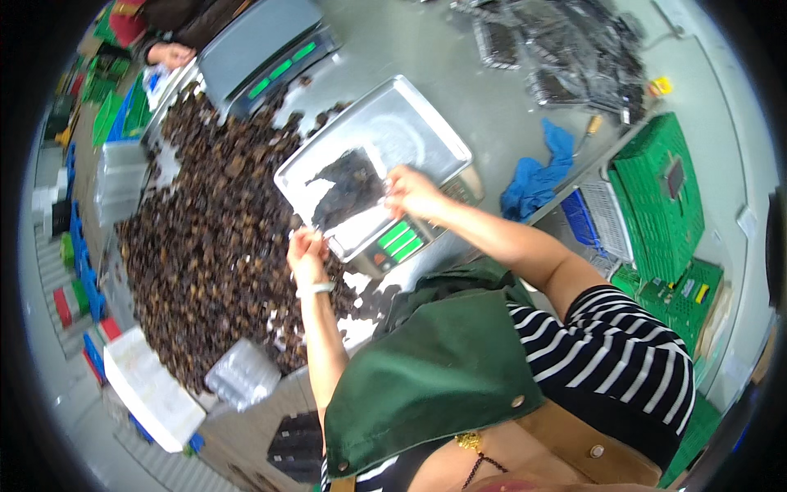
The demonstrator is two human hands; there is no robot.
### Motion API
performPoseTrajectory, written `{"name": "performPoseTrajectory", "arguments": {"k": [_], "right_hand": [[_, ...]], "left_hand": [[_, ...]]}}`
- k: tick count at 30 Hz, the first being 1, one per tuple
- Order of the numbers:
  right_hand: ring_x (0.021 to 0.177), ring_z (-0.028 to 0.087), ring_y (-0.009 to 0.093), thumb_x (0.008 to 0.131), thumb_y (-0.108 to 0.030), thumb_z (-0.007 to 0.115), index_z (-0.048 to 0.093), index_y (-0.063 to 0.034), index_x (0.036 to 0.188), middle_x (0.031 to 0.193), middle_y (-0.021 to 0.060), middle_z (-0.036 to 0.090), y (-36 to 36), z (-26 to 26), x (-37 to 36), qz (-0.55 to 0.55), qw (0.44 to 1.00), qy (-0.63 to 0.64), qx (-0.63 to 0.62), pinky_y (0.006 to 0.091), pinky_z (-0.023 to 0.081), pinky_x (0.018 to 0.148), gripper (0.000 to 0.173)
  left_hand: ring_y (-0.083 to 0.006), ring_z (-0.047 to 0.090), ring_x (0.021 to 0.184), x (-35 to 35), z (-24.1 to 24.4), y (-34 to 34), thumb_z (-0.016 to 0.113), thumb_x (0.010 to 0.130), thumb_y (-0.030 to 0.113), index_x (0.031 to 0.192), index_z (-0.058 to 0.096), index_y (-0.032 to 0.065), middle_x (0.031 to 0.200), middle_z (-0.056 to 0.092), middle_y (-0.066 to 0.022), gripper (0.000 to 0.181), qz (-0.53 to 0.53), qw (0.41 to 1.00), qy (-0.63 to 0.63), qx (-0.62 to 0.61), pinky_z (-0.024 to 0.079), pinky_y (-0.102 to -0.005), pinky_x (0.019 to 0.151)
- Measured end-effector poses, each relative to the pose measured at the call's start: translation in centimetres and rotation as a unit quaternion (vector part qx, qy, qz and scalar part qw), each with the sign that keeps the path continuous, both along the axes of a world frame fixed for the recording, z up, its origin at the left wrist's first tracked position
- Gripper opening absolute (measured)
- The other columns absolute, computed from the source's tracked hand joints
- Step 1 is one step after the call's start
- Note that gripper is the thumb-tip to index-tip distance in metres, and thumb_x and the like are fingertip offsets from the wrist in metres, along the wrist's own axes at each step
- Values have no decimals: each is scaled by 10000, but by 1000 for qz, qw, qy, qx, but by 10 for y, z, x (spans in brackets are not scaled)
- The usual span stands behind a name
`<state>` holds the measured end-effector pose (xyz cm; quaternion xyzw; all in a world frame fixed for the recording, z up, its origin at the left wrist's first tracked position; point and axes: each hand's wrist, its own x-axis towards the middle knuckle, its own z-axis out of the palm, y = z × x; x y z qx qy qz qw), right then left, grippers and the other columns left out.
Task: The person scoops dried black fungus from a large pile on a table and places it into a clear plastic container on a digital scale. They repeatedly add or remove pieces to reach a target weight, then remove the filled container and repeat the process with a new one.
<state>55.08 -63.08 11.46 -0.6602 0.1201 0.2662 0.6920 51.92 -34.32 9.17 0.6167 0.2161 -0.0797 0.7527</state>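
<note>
A steel weighing pan [430, 129] sits on a digital scale whose green displays [398, 241] face me. In the pan rests a clear plastic tray [350, 184] filled with dark pieces, blurred and partly bright with glare. My right hand [413, 192] is at the tray's right side, fingers bent in at its edge; whether they grip it is unclear. By the pan's near-left corner is my left hand [307, 252], its fingers curled together, and anything between them is too blurred to tell. A big heap of small brown and black pieces [215, 258] spreads to the left.
Behind the heap stands a second scale [261, 49], with another person's hand [172, 54] beside it. Packed plastic trays [553, 55] pile up at the back right. A blue cloth [535, 178], green crates [658, 190], empty clear trays [243, 375] and a white foam box [150, 387] lie around.
</note>
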Motion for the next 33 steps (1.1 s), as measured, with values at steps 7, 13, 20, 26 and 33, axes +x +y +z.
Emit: {"name": "performPoseTrajectory", "arguments": {"k": [7, 13, 20, 26, 33], "right_hand": [[818, 729, 261, 980, -29, 666, 497, -41, 1207, 945, 184, 707, -75, -10, -5, -132, 971, -64, 191, 393, 615, 702, 283], [1071, 695, 340, 972, -73, 667, 534, -31, 1140, 1152, 223, 696, -264, 67, 115, -311, 890, -288, 168, 453, 562, 997, 219], [1015, 729, 305, 1040, -95, 609, 386, 11, 1441, 1277, 241, 669, -227, 67, 122, -315, 919, -235, 12, 372, 602, 835, 471], [893, 690, 170, 1002, -25, 578, 512, -37, 1386, 1166, 137, 708, -70, 11, 42, -116, 984, -136, 12, 291, 555, 763, 390], [892, 679, 149, 998, -4, 577, 581, -46, 1327, 1155, 98, 707, 33, 20, -6, 150, 961, -232, -27, 285, 548, 800, 331]], "left_hand": [[-234, 686, 1088, 3, 78, -17, 602, 1062, 156, 1529, 447, 56, 1486, 536, -175, 502, -39, 999, -4, 26, 593, -354, 946], [-150, 680, 980, -81, 39, 188, 644, 1050, 165, 1392, 571, 33, 1281, 688, -111, 374, 169, 961, -69, 209, 566, -274, 816], [-447, 468, 1416, -235, 5, 318, 626, 937, 679, 1500, 417, -133, 1524, 474, -337, 1010, 226, 661, 244, 673, 339, -497, 1207], [-425, 694, 1028, -286, -11, 325, 731, 907, 217, 1152, 679, 61, 1089, 725, -215, 295, 97, 651, 245, 712, 547, -511, 890], [-371, 670, 742, -247, 39, 307, 825, 803, 45, 793, 574, 52, 807, 694, -155, 252, 209, 658, 220, 689, 546, -448, 704]]}}
